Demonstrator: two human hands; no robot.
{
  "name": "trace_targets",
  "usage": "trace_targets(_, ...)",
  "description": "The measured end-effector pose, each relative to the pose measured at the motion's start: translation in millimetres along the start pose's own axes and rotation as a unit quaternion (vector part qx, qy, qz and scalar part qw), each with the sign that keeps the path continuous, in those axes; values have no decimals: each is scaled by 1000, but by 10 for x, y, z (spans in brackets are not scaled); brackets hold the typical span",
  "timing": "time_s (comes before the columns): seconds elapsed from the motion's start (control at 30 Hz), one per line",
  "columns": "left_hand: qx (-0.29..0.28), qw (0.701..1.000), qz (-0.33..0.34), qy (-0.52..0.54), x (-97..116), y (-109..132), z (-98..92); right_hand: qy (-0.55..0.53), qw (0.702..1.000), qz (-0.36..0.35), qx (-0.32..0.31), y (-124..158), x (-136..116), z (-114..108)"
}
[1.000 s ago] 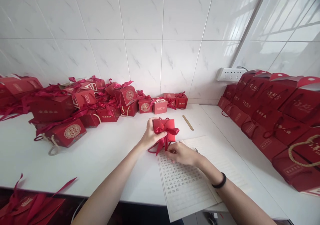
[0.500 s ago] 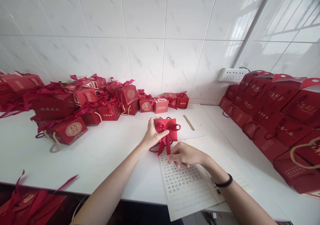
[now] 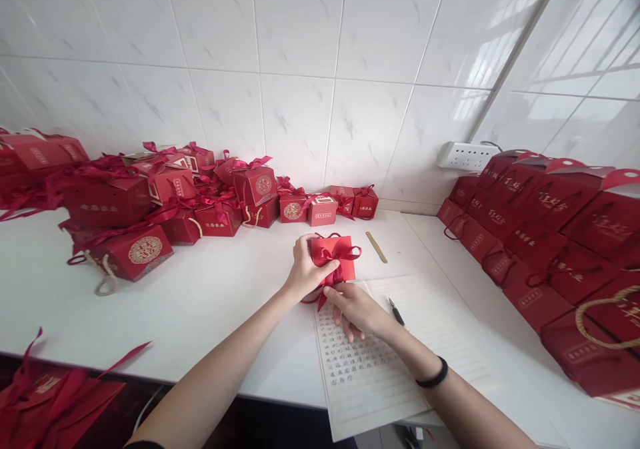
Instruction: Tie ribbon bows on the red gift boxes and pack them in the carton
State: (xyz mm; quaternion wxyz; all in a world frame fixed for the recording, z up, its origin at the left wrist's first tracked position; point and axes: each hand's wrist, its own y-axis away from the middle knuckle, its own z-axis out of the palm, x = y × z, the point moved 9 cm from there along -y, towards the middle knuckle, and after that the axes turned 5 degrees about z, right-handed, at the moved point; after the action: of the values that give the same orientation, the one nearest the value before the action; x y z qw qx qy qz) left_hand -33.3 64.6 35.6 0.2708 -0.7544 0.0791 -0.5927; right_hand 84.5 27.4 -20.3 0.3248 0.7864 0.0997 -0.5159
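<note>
My left hand [image 3: 306, 269] grips a small red gift box [image 3: 345, 244] from its left side, the thumb pressed on the ribbon bow [image 3: 332, 254] on its top. At the box's near edge, my right hand [image 3: 353, 308] has thumb and finger closed on a hanging tail of the red ribbon [image 3: 321, 301]; the other fingers curl below. A dark cord handle shows beside the box. Beneath my right hand lies a handwritten sheet of lined paper [image 3: 367, 396], and a black pen [image 3: 397, 312] rests on the paper beside my right forearm.
Finished-looking red boxes with bows [image 3: 145, 256] are piled at the left and along the tiled wall. Stacked red boxes [image 3: 545, 236] line the right side. A flat gold-coloured strip [image 3: 376, 246] lies behind the paper. A white power strip [image 3: 467, 156] is at the wall. More ribboned red packaging [image 3: 60, 402] sits below the front edge.
My right hand has moved slightly left and up to the ribbon tail, closer to the box. The pen has come into view. My left hand keeps its hold on the box.
</note>
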Motion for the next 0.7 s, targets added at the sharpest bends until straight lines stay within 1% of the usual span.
trace_targets(0.1,-20,1000,1,-21,22,21,44,-26,999,-17,13,-4,-74,37)
trace_targets(0.23,-9,999,19,-25,57,14,29,-10,1000,-21,13,12,-141,109)
trace_targets(0.37,-6,999,13,-33,37,-3,36,-26,998,-50,-11,-27,-170,173)
trace_targets(0.53,-22,999,0,-38,53,-6,61,-39,995,-78,-37,-54,-130,206)
trace_targets(0.6,-28,999,-4,-42,46,-11,71,-12,996,-77,-43,-8,-136,144)
trace_targets(0.63,-29,999,-4,-45,40,-15,72,8,997,-70,-35,22,-144,67)
trace_targets(0.67,-29,998,-3,-47,33,-20,72,28,997,-66,-12,54,-167,-53)
trace_targets(0.7,-30,998,0,-48,27,-24,73,45,997,-63,29,85,-201,-212)
